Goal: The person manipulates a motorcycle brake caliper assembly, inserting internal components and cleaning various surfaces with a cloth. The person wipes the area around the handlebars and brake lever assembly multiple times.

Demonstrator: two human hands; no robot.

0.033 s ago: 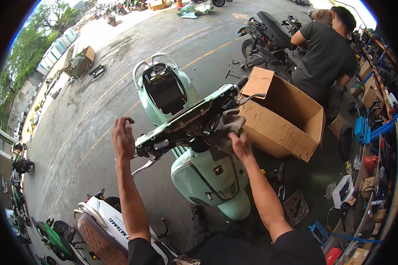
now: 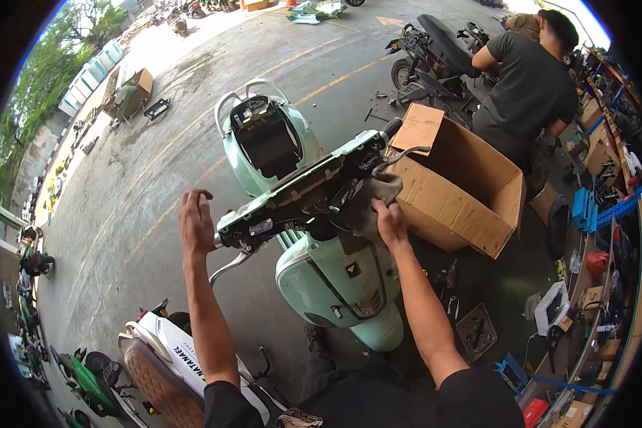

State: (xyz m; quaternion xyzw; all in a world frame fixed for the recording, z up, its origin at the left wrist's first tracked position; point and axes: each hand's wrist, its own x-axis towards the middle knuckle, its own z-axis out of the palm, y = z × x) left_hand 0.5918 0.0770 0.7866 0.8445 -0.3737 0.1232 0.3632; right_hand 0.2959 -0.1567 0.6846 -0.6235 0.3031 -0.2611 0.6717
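A mint-green scooter (image 2: 321, 278) stands in front of me, its handlebar cover opened and wiring (image 2: 335, 203) exposed. My left hand (image 2: 196, 221) is at the left end of the handlebar, fingers bent over the grip, which it hides. Below it juts a silver brake lever (image 2: 230, 266). Pinched in my right hand (image 2: 390, 222) is a grey cloth (image 2: 384, 188), which lies against the right half of the handlebar, below the right brake lever (image 2: 410, 152). The black right grip (image 2: 391, 128) is uncovered.
An open cardboard box (image 2: 449, 203) stands close on the right. Beyond it a person (image 2: 524, 89) works beside a dismantled motorcycle (image 2: 442, 57). A white scooter (image 2: 171, 349) is at lower left. A tray of parts (image 2: 476, 333) and cluttered shelving (image 2: 599, 285) lie right.
The cloth and my right hand have shifted slightly to the right along the handlebar. My left hand stays at the left end, and the view has moved a little.
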